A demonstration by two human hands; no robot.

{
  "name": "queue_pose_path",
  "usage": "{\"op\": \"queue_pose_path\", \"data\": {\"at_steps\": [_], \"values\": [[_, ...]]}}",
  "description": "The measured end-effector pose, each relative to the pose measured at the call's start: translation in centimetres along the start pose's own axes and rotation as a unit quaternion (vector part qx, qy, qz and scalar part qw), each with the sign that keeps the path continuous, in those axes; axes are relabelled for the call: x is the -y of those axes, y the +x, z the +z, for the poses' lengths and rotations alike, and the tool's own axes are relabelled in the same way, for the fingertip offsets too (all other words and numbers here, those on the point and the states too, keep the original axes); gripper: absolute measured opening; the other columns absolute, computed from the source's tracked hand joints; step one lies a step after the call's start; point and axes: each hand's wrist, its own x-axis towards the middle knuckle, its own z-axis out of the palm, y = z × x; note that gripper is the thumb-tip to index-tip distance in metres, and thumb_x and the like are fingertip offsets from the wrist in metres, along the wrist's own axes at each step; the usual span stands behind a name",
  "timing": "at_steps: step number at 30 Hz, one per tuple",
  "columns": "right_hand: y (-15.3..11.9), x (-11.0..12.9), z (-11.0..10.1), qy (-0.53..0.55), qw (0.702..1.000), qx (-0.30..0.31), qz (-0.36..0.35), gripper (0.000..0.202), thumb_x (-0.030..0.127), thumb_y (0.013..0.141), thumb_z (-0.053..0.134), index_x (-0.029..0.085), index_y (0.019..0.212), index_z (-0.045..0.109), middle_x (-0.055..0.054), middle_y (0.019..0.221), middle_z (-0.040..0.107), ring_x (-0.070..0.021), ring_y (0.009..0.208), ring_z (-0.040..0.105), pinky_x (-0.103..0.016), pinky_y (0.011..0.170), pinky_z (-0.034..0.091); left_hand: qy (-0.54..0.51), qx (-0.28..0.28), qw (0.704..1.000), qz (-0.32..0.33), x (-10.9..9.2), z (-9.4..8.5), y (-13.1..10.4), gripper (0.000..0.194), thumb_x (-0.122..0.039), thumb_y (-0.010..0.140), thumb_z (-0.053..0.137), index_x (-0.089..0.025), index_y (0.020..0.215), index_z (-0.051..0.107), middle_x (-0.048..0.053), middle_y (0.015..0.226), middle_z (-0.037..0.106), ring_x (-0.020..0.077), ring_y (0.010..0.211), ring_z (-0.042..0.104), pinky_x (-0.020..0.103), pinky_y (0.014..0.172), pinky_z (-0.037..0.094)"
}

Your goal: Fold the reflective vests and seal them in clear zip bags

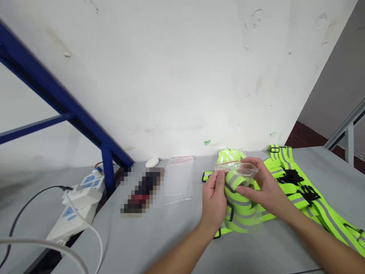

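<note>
A clear zip-lock bag [257, 224] with a red line along its top hangs between my hands. Inside it lies a rolled neon-yellow reflective strap [239, 203] with grey stripes and a black buckle. My left hand [214, 198] pinches the bag's left edge near the zip, thumb in front. My right hand [266, 188] grips the right side of the bag's mouth, its thumb against the strap and its fingers behind the plastic. The mouth looks partly apart on the right. Behind the bag is another packed bag of neon strap [230, 155].
Loose neon reflective straps [322, 207] with black buckles spread over the grey table [137, 243] at right. Flat clear bags [179, 179], a white oval object [152, 162] and a blurred-out item [142, 192] lie left. A power strip [76, 209] with cables stands beyond the blue frame [107, 167].
</note>
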Motion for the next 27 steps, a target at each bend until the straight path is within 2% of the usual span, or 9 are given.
{"op": "queue_pose_path", "data": {"at_steps": [3,5,7,9,13,15,17,22,27], "values": [[0.3,-1.4,1.4,0.07,0.995,-0.026,0.064,0.052,0.037,0.074,0.073,0.027,0.117,0.045,-0.005,0.103,0.061,-0.0192,0.085,0.063,-0.029,0.067,0.053,-0.065,0.011,0.995,-0.074,1.2,-0.5,0.5,0.035,-0.053,0.087,0.051,-0.02,0.092,0.063,0.002,0.089,0.068,0.0182,0.089,0.062,0.025,0.077,0.049],[0.4,-2.9,2.0,0.094,0.993,-0.033,0.07,0.05,0.037,0.076,0.072,0.027,0.117,0.046,-0.004,0.101,0.062,-0.0181,0.084,0.063,-0.029,0.068,0.053,-0.081,0.04,0.993,-0.082,2.2,-1.0,0.6,0.033,-0.048,0.082,0.062,-0.021,0.101,0.059,0.004,0.102,0.067,0.0198,0.1,0.061,0.027,0.085,0.048],[0.4,-4.3,2.2,0.099,0.992,-0.034,0.068,0.05,0.038,0.079,0.069,0.027,0.12,0.044,-0.005,0.106,0.06,-0.0171,0.084,0.062,-0.029,0.07,0.053,-0.092,0.079,0.99,-0.079,2.9,-1.4,0.5,0.044,-0.039,0.076,0.072,-0.022,0.111,0.052,0.004,0.107,0.066,0.0206,0.103,0.061,0.029,0.088,0.047],[0.3,-5.3,2.1,0.092,0.994,-0.05,0.042,0.05,0.037,0.081,0.067,0.029,0.124,0.041,-0.006,0.111,0.057,-0.0169,0.086,0.062,-0.031,0.071,0.053,-0.103,0.097,0.987,-0.08,3.3,-1.5,0.2,0.057,-0.034,0.072,0.077,-0.024,0.118,0.045,0.005,0.107,0.067,0.021,0.1,0.063,0.031,0.085,0.049],[0.1,-5.2,1.3,-0.016,0.989,-0.103,-0.105,0.039,0.031,0.079,0.069,0.029,0.112,0.049,-0.006,0.115,0.051,-0.0228,0.109,0.054,-0.04,0.091,0.047,-0.103,0.07,0.99,-0.06,3.6,-1.0,-0.6,0.062,-0.029,0.071,0.077,-0.026,0.121,0.04,0.005,0.109,0.066,0.0208,0.101,0.063,0.031,0.084,0.05],[0.0,-4.5,0.9,-0.102,0.981,-0.086,-0.141,0.027,0.03,0.077,0.072,0.027,0.099,0.057,-0.006,0.114,0.05,-0.0244,0.113,0.051,-0.041,0.096,0.043,-0.09,0.063,0.993,-0.05,3.8,-0.8,-1.1,0.063,-0.029,0.072,0.077,-0.027,0.122,0.039,0.005,0.109,0.065,0.0203,0.101,0.063,0.031,0.084,0.05],[-0.2,-3.8,0.6,-0.147,0.978,-0.054,-0.138,0.021,0.03,0.076,0.073,0.026,0.092,0.06,-0.006,0.111,0.051,-0.0236,0.108,0.053,-0.039,0.093,0.044,-0.07,0.074,0.994,-0.047,4.2,-0.8,-1.5,0.069,-0.03,0.071,0.077,-0.028,0.126,0.035,0.006,0.112,0.064,0.0206,0.102,0.062,0.031,0.084,0.05],[-0.4,-2.7,-0.4,-0.13,0.986,0.005,-0.104,0.011,0.033,0.082,0.067,0.024,0.086,0.062,-0.004,0.1,0.054,-0.0195,0.094,0.056,-0.033,0.083,0.045,0.018,0.135,0.988,-0.072,4.9,-1.0,-1.7,0.096,-0.029,0.062,0.083,-0.031,0.14,0.028,0.007,0.12,0.06,0.0244,0.109,0.058,0.035,0.092,0.047],[-0.4,-1.8,-1.1,-0.097,0.991,0.089,-0.033,0.034,0.036,0.096,0.045,0.021,0.07,0.063,-0.003,0.087,0.054,-0.0149,0.079,0.055,-0.028,0.073,0.044,0.08,0.144,0.984,-0.072,5.0,-1.0,-1.5,0.087,-0.033,0.062,0.082,-0.028,0.137,0.039,0.007,0.114,0.062,0.0261,0.108,0.058,0.038,0.093,0.045]]}}
